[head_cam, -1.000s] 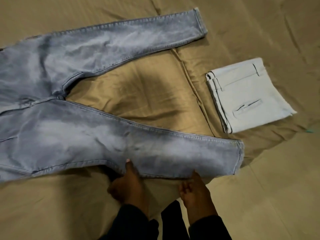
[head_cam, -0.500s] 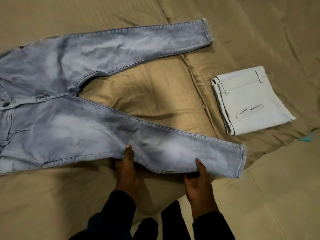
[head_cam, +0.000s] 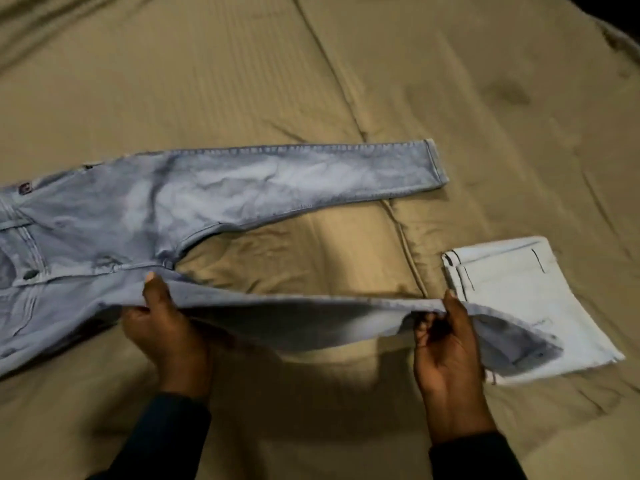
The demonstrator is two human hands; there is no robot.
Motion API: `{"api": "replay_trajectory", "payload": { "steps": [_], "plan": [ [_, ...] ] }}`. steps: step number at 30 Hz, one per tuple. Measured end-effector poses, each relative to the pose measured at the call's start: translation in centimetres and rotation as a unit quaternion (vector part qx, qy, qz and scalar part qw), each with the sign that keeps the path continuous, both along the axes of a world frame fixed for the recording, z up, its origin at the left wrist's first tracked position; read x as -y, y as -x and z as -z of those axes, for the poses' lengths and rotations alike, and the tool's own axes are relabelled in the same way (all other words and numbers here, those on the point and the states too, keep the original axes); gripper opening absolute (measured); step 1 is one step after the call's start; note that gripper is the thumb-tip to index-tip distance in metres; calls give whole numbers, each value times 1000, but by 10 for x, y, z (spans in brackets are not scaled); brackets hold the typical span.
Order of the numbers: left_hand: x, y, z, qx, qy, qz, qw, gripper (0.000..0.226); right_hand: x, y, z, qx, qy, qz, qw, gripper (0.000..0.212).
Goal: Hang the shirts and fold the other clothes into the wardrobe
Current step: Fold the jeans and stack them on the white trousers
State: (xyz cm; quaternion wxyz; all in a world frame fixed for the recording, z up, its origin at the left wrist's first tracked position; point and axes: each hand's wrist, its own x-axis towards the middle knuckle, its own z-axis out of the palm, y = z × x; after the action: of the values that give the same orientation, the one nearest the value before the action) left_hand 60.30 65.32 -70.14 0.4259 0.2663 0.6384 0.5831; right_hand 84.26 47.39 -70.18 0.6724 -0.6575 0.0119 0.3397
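Observation:
Faded light-blue jeans [head_cam: 214,188] lie spread on the bed, waistband at the left edge, the far leg flat and pointing right. The near leg is lifted off the sheet. My left hand [head_cam: 166,327] grips that leg near the thigh, thumb on top and fingers underneath. My right hand [head_cam: 446,344] pinches the same leg close to its hem, and the hem hangs down past it. A folded pale blue-white pair of trousers [head_cam: 519,292] rests at the right, partly hidden behind the raised hem.
A tan bedsheet [head_cam: 311,81] with creases and a long seam covers the whole bed. A dark stain [head_cam: 509,93] marks it at the upper right. My dark sleeves reach in from the bottom edge.
Both hands have lifted the near jeans leg off the sheet and raised it toward the far leg. The view has tilted up, so more of the bed shows.

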Motion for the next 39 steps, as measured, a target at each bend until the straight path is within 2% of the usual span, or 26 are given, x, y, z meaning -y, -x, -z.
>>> {"api": "replay_trajectory", "payload": {
  "steps": [1, 4, 6, 8, 9, 10, 13, 16, 19, 23, 25, 27, 30, 33, 34, 35, 37, 38, 39],
  "plan": [
    [-16, -11, -4, -30, -16, 0, 999, 10, -21, -15, -8, 22, 3, 26, 999, 7],
    [-72, -44, -7, -76, -54, 12, 996, 29, -106, -54, -19, -93, -73, 139, 983, 27],
    [-117, -57, 7, -102, -54, 18, 993, 37, -161, -78, -22, -77, -80, 110, 988, 19],
    [-162, -72, 20, -129, -16, 119, 984, 29, -213, -94, -24, -55, -99, 60, 992, 13],
    [-175, -79, 27, -159, -12, 185, 970, 31, -232, -99, -24, -36, -85, 37, 995, 17],
    [-181, -85, 41, -223, -12, 226, 948, 37, -251, -104, -17, -13, -67, 11, 998, 20],
    [-149, -106, 76, -434, -76, 210, 873, 49, -279, -92, 10, 130, 37, -51, 990, 14],
    [-98, -117, 113, -550, -115, 269, 782, 48, -269, -63, 48, 181, 80, -130, 972, 15],
    [-97, -110, 146, -604, -140, 257, 742, 49, -247, -36, 77, 151, 107, -124, 975, 15],
    [-99, -112, 157, -625, -140, 247, 727, 52, -228, -21, 90, 1, 102, -4, 995, 19],
    [-98, -113, 160, -631, -128, 253, 722, 54, -229, -20, 86, -75, 96, 12, 993, 39],
    [-100, -112, 163, -637, -121, 257, 716, 56, -234, -19, 81, -121, 86, 1, 989, 39],
    [-101, -114, 164, -630, -103, 265, 723, 56, -240, -21, 75, -165, 95, -20, 982, 18],
    [-103, -114, 156, -593, -112, 284, 745, 53, -240, -24, 69, -210, 110, -28, 971, 24],
    [-102, -114, 152, -559, -121, 291, 767, 49, -238, -21, 68, -230, 115, -35, 966, 26],
    [-101, -111, 144, -505, -128, 292, 802, 43, -236, -14, 65, -251, 113, -55, 960, 28],
    [-92, -101, 126, -357, -122, 265, 888, 29, -230, 10, 64, -290, 97, -115, 945, 29],
    [-87, -94, 120, -303, -111, 231, 918, 25, -226, 26, 65, -301, 95, -148, 937, 25],
    [-82, -88, 113, -288, -103, 191, 933, 21, -224, 42, 68, -311, 99, -174, 929, 22]
  ]
}}
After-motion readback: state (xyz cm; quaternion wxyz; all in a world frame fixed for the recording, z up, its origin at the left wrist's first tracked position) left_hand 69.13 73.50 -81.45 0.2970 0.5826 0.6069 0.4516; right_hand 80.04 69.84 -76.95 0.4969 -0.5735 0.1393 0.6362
